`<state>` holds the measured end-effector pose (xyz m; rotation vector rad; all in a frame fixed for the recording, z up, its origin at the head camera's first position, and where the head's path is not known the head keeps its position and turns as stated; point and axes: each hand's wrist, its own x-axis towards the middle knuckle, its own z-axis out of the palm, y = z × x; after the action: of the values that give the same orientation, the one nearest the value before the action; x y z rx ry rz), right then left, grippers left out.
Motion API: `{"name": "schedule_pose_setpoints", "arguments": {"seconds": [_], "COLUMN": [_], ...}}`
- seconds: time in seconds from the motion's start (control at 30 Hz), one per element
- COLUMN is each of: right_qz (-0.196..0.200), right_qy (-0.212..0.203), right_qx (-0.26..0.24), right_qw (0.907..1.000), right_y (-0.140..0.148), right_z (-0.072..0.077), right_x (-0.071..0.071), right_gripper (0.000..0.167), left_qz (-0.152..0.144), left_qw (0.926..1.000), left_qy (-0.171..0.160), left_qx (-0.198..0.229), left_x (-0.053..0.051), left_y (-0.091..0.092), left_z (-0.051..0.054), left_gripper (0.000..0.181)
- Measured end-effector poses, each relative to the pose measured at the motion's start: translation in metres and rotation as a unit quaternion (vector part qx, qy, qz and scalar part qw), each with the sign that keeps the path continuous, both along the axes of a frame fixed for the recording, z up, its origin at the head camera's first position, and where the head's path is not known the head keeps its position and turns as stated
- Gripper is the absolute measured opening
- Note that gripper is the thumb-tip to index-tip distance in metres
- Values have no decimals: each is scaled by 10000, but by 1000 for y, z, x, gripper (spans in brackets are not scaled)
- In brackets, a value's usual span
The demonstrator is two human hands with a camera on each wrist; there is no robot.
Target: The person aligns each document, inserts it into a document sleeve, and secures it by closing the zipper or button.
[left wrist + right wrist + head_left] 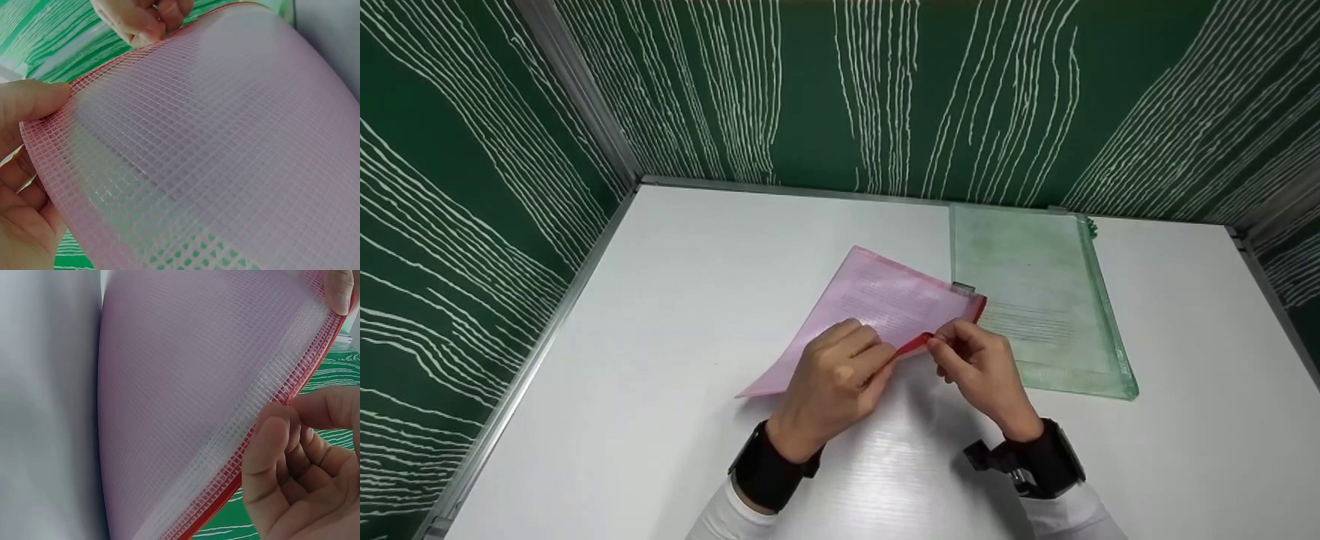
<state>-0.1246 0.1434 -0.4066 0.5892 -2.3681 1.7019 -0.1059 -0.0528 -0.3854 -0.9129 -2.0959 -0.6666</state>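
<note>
A pink mesh zipper pouch (877, 292) with a red zipper edge (219, 495) is held up at a tilt over the table; a sheet with lines of print shows through it. My left hand (840, 367) grips one corner of the pouch, thumb on the near face in the left wrist view. Along the red edge, my right hand (979, 367) pinches the zipper between thumb and forefinger, its other fingers curled. Whether a zipper pull sits in that pinch is hidden by the fingertips.
A green mesh zipper pouch (1035, 262) lies flat at the back right, partly behind the pink one, with printed lines showing through. The white table (675, 300) is bordered by green walls (810, 90) with white wavy lines. Black straps (772, 465) circle both wrists.
</note>
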Motion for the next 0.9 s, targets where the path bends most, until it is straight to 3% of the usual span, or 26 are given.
{"name": "schedule_pose_setpoints", "arguments": {"seconds": [0.33, 0.5, 0.9], "right_qz": [-93, -325, -277], "right_qy": [-14, -215, -323], "right_qx": [43, 215, 217], "right_qw": [9999, 9990, 9989], "right_y": [2, 1, 3], "right_z": [-2, -3, -1], "right_x": [-1, -3, -3], "right_gripper": [11, 11, 10], "left_qz": [-11, 7, -54], "left_qw": [9998, 9999, 10000], "left_qy": [185, 119, 82], "left_qx": [12, -45, -11], "left_x": [2, 3, 4], "left_y": [1, 1, 1], "left_z": [2, 2, 4], "left_gripper": [9, 9, 9]}}
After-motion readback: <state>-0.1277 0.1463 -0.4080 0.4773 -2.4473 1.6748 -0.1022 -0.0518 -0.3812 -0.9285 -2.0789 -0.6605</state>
